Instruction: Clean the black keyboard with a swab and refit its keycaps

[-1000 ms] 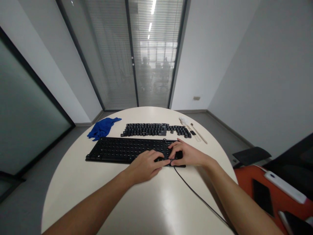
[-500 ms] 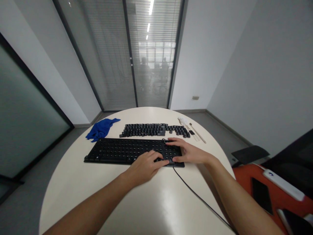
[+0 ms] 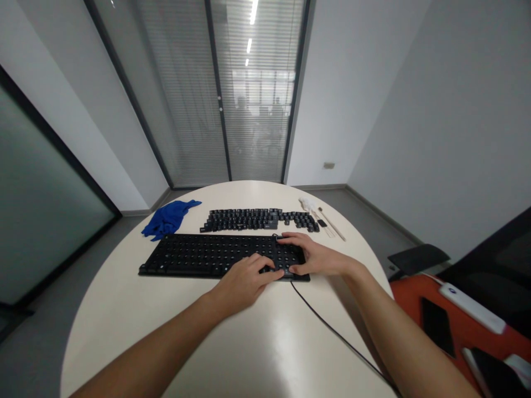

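Observation:
A black keyboard [image 3: 199,257] lies across the table, its key positions mostly bare, with small pegs showing. My left hand [image 3: 246,279] rests on its lower right part, fingers bent and thumb stretched apart from them. The left thumb tip touches the front of the number pad, beside a small dark keycap that is partly hidden. Over the number pad, my right hand [image 3: 317,257] is spread: the forefinger reaches the back edge and the thumb lies near the front, close to my left thumb. Behind the keyboard, loose black keycaps [image 3: 243,219] are laid out in rows.
A crumpled blue cloth [image 3: 171,216] lies at the back left. At the back right are white fluff [image 3: 307,204], a thin stick [image 3: 333,225] and a wire tool [image 3: 329,229]. A black cable [image 3: 332,326] runs toward me. An orange chair [image 3: 409,301] holds phones and a white power strip [image 3: 473,307].
The whole view has shifted slightly, so everything sits a little further left. Both hands keep nearly the same place and pose on the keyboard.

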